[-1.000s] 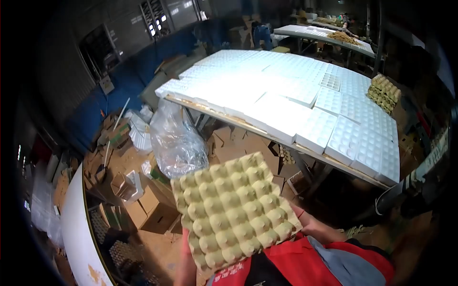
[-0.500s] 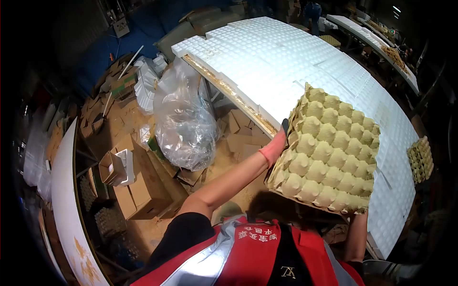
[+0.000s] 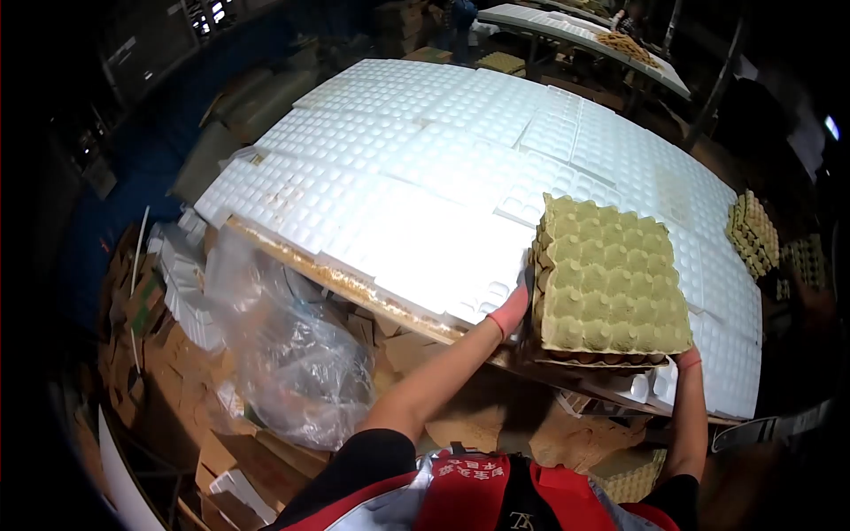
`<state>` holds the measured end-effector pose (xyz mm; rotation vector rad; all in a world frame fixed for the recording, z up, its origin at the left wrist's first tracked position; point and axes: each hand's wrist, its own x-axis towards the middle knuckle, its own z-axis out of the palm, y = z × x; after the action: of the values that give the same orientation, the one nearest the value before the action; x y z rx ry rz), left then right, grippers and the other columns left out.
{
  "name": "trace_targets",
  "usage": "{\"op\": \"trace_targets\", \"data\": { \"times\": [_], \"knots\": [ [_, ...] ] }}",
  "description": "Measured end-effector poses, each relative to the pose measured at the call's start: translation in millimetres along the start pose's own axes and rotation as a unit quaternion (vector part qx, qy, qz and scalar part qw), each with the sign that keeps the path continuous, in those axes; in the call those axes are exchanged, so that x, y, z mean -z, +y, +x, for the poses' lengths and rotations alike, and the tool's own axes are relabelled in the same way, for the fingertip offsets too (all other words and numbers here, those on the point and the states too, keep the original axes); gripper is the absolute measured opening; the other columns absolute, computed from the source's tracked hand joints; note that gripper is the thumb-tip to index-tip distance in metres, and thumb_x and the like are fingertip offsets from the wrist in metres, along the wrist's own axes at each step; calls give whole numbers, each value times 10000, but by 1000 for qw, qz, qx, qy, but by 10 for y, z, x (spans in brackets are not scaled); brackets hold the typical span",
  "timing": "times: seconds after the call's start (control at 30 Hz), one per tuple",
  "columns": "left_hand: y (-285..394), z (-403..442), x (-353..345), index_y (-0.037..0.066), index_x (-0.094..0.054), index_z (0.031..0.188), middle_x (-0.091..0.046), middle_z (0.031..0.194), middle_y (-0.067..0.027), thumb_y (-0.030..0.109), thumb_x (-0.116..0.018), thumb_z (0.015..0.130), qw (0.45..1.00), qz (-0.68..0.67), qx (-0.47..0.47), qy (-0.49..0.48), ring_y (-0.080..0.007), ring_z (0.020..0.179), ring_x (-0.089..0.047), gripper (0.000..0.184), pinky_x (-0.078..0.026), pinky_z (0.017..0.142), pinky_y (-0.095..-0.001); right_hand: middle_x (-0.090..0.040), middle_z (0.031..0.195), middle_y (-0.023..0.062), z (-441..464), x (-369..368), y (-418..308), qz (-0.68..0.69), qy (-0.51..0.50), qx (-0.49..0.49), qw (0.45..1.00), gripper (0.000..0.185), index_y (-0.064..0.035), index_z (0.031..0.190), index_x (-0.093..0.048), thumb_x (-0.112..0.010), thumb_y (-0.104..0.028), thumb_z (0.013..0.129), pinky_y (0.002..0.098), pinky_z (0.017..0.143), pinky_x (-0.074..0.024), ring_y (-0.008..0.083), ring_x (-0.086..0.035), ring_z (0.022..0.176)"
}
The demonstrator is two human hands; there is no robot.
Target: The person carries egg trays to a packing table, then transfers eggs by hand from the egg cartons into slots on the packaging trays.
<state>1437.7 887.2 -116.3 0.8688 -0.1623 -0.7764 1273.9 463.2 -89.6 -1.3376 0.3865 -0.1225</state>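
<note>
A stack of yellowish pulp egg trays [image 3: 611, 279] is between my two hands at the near edge of the table. Its top tray lies almost level, and brownish shapes show in the gap below its near rim. My left hand [image 3: 512, 310], in a pink and dark glove, grips the stack's left side. At the near right corner, my right hand [image 3: 687, 357] holds the stack from below, its fingers mostly hidden under the tray. White dimpled foam sheets [image 3: 425, 190] spread over the table around and beyond the stack.
More pulp trays [image 3: 753, 234] stand stacked at the table's right edge. A clear plastic bag [image 3: 305, 372] hangs by the near left edge, above cardboard boxes [image 3: 257, 469] on the floor. Another long white table [image 3: 584, 44] stands at the back, with a person [image 3: 460, 22] nearby.
The tray stack has gone from tilted toward me to nearly level, over the table's near edge. Both hands have stayed on it. My view has turned, bringing more of the table in.
</note>
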Motion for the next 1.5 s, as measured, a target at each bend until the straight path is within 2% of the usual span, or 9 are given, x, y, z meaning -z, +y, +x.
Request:
{"op": "trace_targets", "data": {
  "times": [0.1,0.17,0.4,0.67,0.77,0.8,1.13,1.27,1.5],
  "knots": [
    [451,-586,439,7,-532,1359,-636,1245,-125,411,-462,1054,942,327,24,68,-182,1112,-581,511,-466,963,-323,-612,1313,107,-607,43,-749,98,-109,-67,987,534,-37,1564,-233,-389,-219,1087,281,997,-482,155,-622,1062],
    [599,-924,1099,25,-602,1222,-636,1179,-172,357,-552,1008,876,457,-154,31,-306,1096,-596,397,-483,947,-401,-559,1390,121,-885,-383,-894,-361,-68,126,922,631,-150,1616,-56,-385,-189,1080,311,971,-489,178,-589,1108],
    [1640,-1959,3382,61,-616,1198,-639,1187,-191,327,-594,962,697,550,-190,419,-399,1122,-589,357,-475,955,-451,-559,1392,113,-893,-1155,-1290,-365,76,-101,922,545,34,1430,-487,-486,-358,1052,313,1012,-446,187,-517,1272],
    [2551,-3559,4543,38,-623,1177,-650,1131,-244,348,-587,924,589,509,-72,624,-440,1071,-609,402,-474,952,-483,-522,1439,127,-967,-1643,-1984,-262,154,266,915,470,4,1459,-443,-485,-134,1012,382,1075,-430,259,-529,1286],
    [2985,-3884,4862,23,-600,1245,-656,1128,-261,377,-584,903,485,544,-22,684,-441,1089,-609,493,-469,978,-489,-581,1352,155,-632,-3071,-1855,-419,263,475,728,398,-12,1318,-546,-608,-38,926,407,1001,-480,331,-584,1202],
    [3161,-3981,4972,19,-592,1264,-652,1141,-267,382,-581,898,468,542,4,698,-441,1101,-606,515,-467,986,-490,-609,1301,169,-685,-3762,-1814,-556,256,581,537,363,-14,1239,-584,-650,-14,882,415,979,-486,362,-601,1160],
    [4813,-4023,6598,163,-364,1531,-402,1514,-175,262,-617,890,340,615,137,698,-414,1324,-456,697,-455,1020,-465,-632,1137,211,-302,-6145,-1649,-617,241,588,464,284,8,1035,-590,-686,103,785,456,862,-516,394,-623,989],
    [5233,-3665,7028,225,-359,1540,-328,1575,-154,131,-599,899,335,653,180,656,-426,1394,-378,691,-448,1037,-507,-615,1167,193,683,-6225,-1597,-726,228,570,311,288,-38,1071,-569,-661,72,821,491,876,-498,398,-601,1025],
    [5349,-3335,7945,131,-490,1422,-457,1471,-199,109,-504,905,385,741,86,544,-388,1394,-384,517,-376,1107,-511,-574,1238,170,1438,-6480,-142,-799,-43,262,540,323,-46,1142,-597,-691,-76,835,482,1004,-418,378,-532,1141]
  ]
}}
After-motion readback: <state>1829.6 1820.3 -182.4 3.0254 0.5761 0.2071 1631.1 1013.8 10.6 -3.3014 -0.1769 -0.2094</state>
